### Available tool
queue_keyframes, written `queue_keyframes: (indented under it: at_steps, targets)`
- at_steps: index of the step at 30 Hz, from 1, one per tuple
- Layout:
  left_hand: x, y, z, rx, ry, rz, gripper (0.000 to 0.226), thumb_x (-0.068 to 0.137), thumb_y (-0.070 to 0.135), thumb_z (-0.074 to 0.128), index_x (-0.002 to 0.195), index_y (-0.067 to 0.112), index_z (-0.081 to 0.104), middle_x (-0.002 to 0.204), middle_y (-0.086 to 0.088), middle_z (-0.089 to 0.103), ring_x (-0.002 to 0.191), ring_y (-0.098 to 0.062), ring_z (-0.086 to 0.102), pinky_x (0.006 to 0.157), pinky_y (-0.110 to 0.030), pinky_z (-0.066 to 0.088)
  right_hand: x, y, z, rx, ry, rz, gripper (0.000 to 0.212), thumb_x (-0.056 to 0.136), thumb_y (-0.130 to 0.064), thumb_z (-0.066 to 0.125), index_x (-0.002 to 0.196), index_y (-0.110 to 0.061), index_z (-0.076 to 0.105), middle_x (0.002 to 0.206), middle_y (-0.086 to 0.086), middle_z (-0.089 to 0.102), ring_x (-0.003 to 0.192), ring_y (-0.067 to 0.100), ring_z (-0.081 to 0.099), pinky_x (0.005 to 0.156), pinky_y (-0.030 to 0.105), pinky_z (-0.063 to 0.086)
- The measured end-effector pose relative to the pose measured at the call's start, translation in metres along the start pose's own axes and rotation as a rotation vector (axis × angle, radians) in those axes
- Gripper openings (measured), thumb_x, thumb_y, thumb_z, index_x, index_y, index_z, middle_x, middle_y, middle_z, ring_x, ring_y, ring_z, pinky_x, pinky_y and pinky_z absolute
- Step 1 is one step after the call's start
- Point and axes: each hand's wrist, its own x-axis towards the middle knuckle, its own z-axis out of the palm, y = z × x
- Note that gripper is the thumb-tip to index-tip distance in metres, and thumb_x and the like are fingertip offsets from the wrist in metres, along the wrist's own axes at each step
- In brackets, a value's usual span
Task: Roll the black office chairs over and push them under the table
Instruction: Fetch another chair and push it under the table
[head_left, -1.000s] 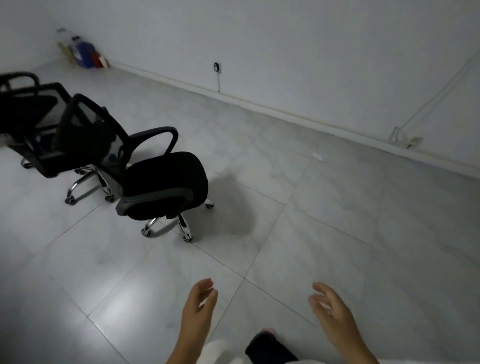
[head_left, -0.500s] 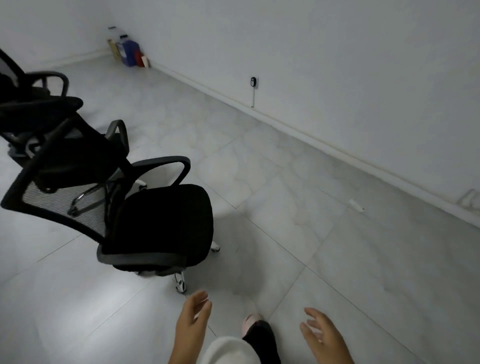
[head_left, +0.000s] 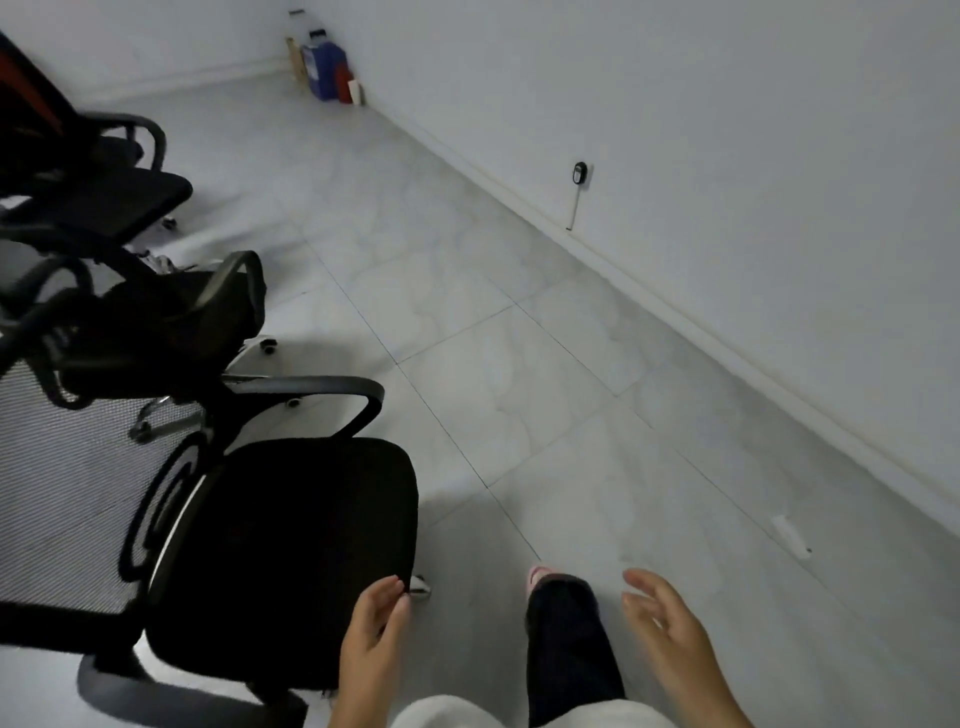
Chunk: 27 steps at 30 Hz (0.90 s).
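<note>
A black office chair (head_left: 291, 551) with a mesh back and curved armrests stands at lower left, its seat turned toward me. My left hand (head_left: 371, 639) hovers open just over the seat's front right corner, holding nothing. My right hand (head_left: 670, 629) is open too, off to the right above bare floor. Behind the near chair stands a second black chair (head_left: 171, 317), and a third (head_left: 98, 192) sits farther back on the left. No table is in view.
Grey tiled floor stretches ahead and to the right. A white wall with a baseboard (head_left: 675, 312) runs diagonally on the right. A blue jug and bottles (head_left: 324, 70) stand in the far corner. A small white scrap (head_left: 792, 535) lies near the wall. My leg and foot (head_left: 563, 613) are between my hands.
I have walked up to the nearest chair and turned left; it now fills the lower left. My left hand has come close to its seat. Both hands stayed open.
</note>
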Motion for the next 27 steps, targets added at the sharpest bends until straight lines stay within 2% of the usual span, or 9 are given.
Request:
queue_keyframes:
  at_steps: [4,9,11,14,17,20,23,25,27]
  targets:
    - [0.068,0.034,0.046,-0.011,0.181,0.003,0.021,0.089,0.0,0.05,0.096,0.02,0.051,0.094,0.007,0.055,0.104,-0.024,0.052,0.093,-0.036,0.039,0.118,-0.052,-0.011,-0.064,-0.083,-0.047,0.019,0.087,-0.005,0.054,0.101,-0.019,0.055,0.101,-0.005,0.058,0.096,0.014,0.054,0.063,-0.006,0.036]
    - [0.154,0.109,0.092,-0.037,0.271,0.095,0.021,0.089,0.005,0.051,0.106,0.017,0.051,0.101,0.004,0.055,0.1,-0.014,0.052,0.095,-0.034,0.042,0.262,-0.151,0.004,-0.209,-0.233,-0.199,0.024,0.088,-0.008,0.055,0.112,-0.011,0.054,0.105,0.004,0.055,0.096,0.014,0.05,0.073,0.012,0.036]
    - [0.18,0.129,0.1,-0.06,0.324,0.12,0.022,0.088,0.004,0.052,0.104,0.019,0.051,0.099,0.011,0.055,0.096,-0.006,0.053,0.088,-0.023,0.042,0.305,-0.181,0.025,-0.223,-0.304,-0.232,0.024,0.089,-0.008,0.053,0.113,-0.009,0.053,0.106,0.004,0.054,0.098,0.015,0.049,0.069,0.006,0.036]
    - [0.217,0.139,0.103,-0.114,0.444,0.107,0.024,0.087,-0.001,0.052,0.098,0.02,0.052,0.097,0.011,0.056,0.094,-0.003,0.054,0.075,-0.012,0.044,0.354,-0.206,0.068,-0.239,-0.427,-0.23,0.02,0.089,-0.008,0.052,0.108,-0.014,0.052,0.109,0.004,0.054,0.098,0.015,0.05,0.077,0.014,0.034]
    - [0.255,0.135,0.095,-0.187,0.623,-0.01,0.02,0.085,-0.004,0.053,0.098,0.012,0.053,0.093,0.004,0.058,0.092,-0.02,0.055,0.081,-0.025,0.041,0.393,-0.216,0.119,-0.286,-0.543,-0.202,0.02,0.087,-0.006,0.055,0.105,-0.016,0.051,0.111,0.004,0.054,0.093,0.016,0.052,0.072,0.011,0.037]
    - [0.302,0.138,0.075,-0.24,0.78,-0.082,0.017,0.085,-0.004,0.054,0.098,0.009,0.053,0.099,-0.011,0.058,0.093,-0.025,0.053,0.086,-0.032,0.043,0.428,-0.233,0.175,-0.355,-0.646,-0.219,0.021,0.085,-0.004,0.057,0.102,-0.016,0.052,0.111,0.005,0.055,0.09,0.014,0.054,0.066,0.008,0.041]
    - [0.353,0.17,0.048,-0.345,0.836,-0.017,0.021,0.086,-0.007,0.05,0.092,0.013,0.054,0.097,-0.008,0.058,0.088,-0.015,0.056,0.073,-0.016,0.046,0.466,-0.272,0.234,-0.401,-0.759,-0.291,0.022,0.085,-0.004,0.057,0.102,-0.017,0.052,0.109,0.004,0.056,0.083,-0.002,0.057,0.064,0.001,0.04]
    - [0.38,0.199,0.032,-0.36,0.86,0.033,0.028,0.087,-0.005,0.05,0.088,0.023,0.054,0.094,0.003,0.058,0.084,-0.003,0.058,0.077,-0.017,0.047,0.487,-0.306,0.272,-0.441,-0.849,-0.352,0.021,0.087,-0.007,0.056,0.105,-0.017,0.052,0.109,0.003,0.055,0.09,0.003,0.055,0.065,-0.002,0.04]
    - [0.401,0.22,0.015,-0.362,0.893,0.073,0.03,0.087,-0.004,0.051,0.088,0.026,0.053,0.096,0.006,0.058,0.089,-0.003,0.055,0.086,-0.029,0.044,0.505,-0.337,0.311,-0.455,-0.915,-0.431,0.021,0.087,-0.007,0.055,0.106,-0.016,0.052,0.109,0.003,0.055,0.096,0.013,0.053,0.066,-0.001,0.04]
